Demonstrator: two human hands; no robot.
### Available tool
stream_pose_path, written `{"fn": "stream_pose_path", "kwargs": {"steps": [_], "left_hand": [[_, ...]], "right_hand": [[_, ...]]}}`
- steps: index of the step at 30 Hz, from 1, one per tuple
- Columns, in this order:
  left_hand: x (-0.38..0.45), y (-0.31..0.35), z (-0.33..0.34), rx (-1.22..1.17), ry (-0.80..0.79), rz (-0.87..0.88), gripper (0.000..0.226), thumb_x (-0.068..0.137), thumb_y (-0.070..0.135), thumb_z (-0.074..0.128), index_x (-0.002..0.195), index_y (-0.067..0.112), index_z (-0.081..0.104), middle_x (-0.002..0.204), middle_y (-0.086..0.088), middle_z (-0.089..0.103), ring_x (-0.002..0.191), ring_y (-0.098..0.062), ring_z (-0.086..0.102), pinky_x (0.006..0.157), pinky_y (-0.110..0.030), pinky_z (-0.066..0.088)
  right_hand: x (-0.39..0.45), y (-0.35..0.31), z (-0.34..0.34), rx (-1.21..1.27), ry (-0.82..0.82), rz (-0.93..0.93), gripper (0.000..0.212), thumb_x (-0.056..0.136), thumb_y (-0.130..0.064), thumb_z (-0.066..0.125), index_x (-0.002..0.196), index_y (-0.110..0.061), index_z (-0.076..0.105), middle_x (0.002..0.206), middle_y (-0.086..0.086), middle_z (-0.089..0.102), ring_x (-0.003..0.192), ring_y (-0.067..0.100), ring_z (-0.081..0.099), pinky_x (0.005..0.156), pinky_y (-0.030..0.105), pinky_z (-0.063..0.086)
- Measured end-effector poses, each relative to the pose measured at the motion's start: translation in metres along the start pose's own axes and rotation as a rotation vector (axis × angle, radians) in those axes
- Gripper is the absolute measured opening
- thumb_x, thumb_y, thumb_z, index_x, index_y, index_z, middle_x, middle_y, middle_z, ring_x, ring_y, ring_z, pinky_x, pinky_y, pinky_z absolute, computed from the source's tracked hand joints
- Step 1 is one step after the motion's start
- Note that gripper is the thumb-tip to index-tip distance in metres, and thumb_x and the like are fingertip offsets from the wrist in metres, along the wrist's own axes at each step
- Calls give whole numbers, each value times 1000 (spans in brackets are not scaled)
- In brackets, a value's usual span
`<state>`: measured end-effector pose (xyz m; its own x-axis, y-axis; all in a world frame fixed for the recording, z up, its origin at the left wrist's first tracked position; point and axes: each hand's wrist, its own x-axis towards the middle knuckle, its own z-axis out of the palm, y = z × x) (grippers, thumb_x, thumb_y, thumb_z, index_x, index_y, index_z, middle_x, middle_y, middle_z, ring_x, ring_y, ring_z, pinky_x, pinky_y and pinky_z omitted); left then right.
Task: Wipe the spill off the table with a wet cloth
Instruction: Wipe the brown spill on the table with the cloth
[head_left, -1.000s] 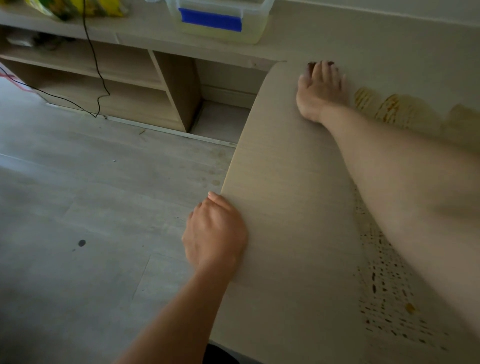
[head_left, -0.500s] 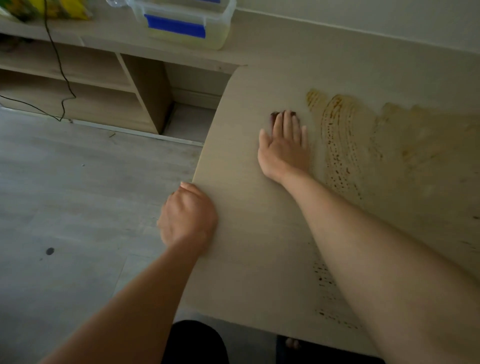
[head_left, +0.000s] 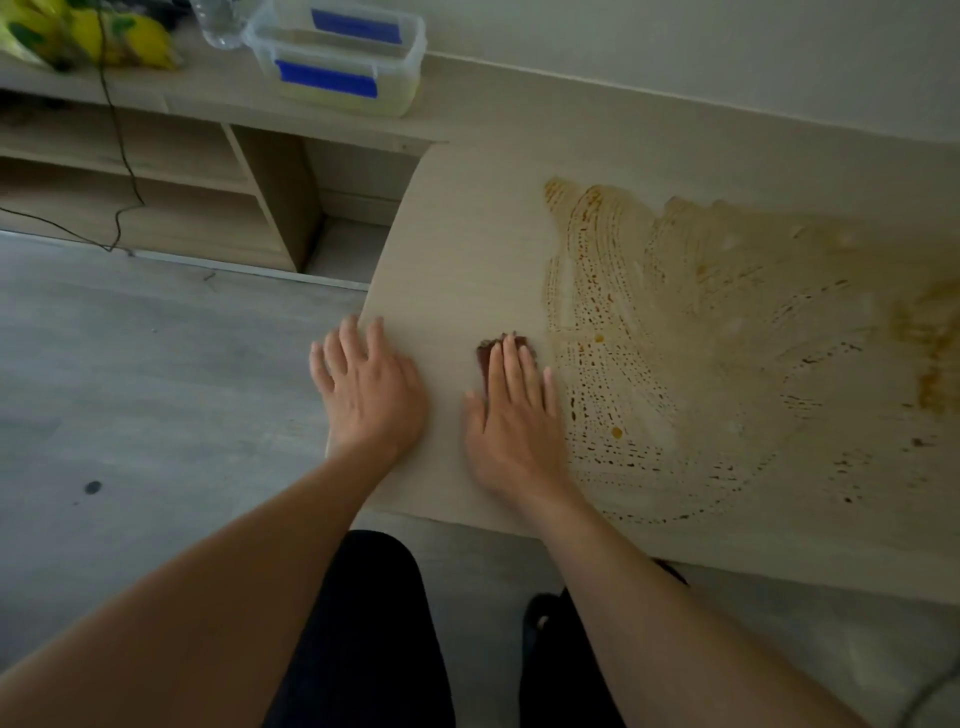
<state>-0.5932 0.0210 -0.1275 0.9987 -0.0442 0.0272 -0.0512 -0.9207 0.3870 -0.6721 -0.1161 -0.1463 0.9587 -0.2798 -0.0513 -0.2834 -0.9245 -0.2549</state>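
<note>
Pressing flat on the cloth (head_left: 493, 349), the right hand (head_left: 511, 421) keeps its fingers straight, and only a dark brownish edge of fabric peeks out at 12 o'clock of the fingertips. The left hand (head_left: 366, 389) lies open, fingers spread, on the table (head_left: 467, 249) at its curved left edge, holding nothing.

The spill (head_left: 717, 338) spreads in orange-brown streaks and droplets from 3 o'clock of the right hand towards 1 o'clock. The likely trouble is smearing: the cloth looks small and already stained, so further passes may drag residue onto the wiped strip between the hands, or push liquid over the near edge at 6 o'clock.

Against half a second earlier, the right hand and cloth have come back towards the near edge, and the left hand, then curled at the edge, now lies flat.
</note>
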Motion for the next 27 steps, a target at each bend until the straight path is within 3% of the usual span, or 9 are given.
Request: {"fn": "stream_pose_path", "kwargs": {"steps": [2, 4, 11, 16, 22, 27], "left_hand": [[-24, 7, 5, 21, -63, -19, 60, 105, 35, 29, 162, 22, 14, 171, -11, 4, 157, -28, -3, 126, -50, -11], [-44, 14, 13, 26, -86, -69, 63, 105, 38, 27, 163, 24, 8, 172, -10, -1, 157, -27, -7, 125, -50, -12], [-55, 15, 30, 108, -46, -99, 68, 100, 46, 15, 164, 24, 15, 172, -12, 10, 158, -29, 0, 126, -48, -11], [-55, 15, 29, 146, -62, -85, 69, 99, 47, 11, 164, 24, 16, 172, -12, 10, 158, -32, 0, 127, -51, -7], [-52, 16, 33, 169, -33, -94, 69, 99, 49, 12, 163, 23, 17, 171, -13, 11, 158, -33, 1, 127, -52, -7], [-52, 15, 35, 172, -15, -89, 70, 98, 50, 12, 162, 24, 19, 171, -13, 13, 158, -32, 2, 127, -52, -6]], "right_hand": [[-14, 1, -3, -2, -23, -13, 63, 108, -48, 4, 163, -19, -9, 171, -1, -19, 154, 11, -26, 124, 40, -20], [-28, 3, -6, -10, -32, -21, 60, 110, -46, 5, 164, -23, -9, 171, -2, -18, 154, 12, -26, 125, 43, -19], [-70, 24, -7, -22, -19, -1, 62, 108, -47, 2, 164, -24, -5, 171, -3, -17, 156, 12, -22, 128, 46, -9], [-84, 68, -16, -57, -3, 148, 64, 105, -50, -4, 163, -24, -10, 171, -2, -20, 155, 13, -24, 128, 47, -8], [-54, 97, -23, -73, 7, 261, 67, 106, -52, -1, 165, -21, -6, 171, -2, -18, 156, 15, -21, 127, 46, -11], [-27, 84, -21, -43, 27, 267, 70, 104, -54, -1, 165, -20, -3, 172, -1, -13, 157, 17, -17, 127, 45, -11]]}}
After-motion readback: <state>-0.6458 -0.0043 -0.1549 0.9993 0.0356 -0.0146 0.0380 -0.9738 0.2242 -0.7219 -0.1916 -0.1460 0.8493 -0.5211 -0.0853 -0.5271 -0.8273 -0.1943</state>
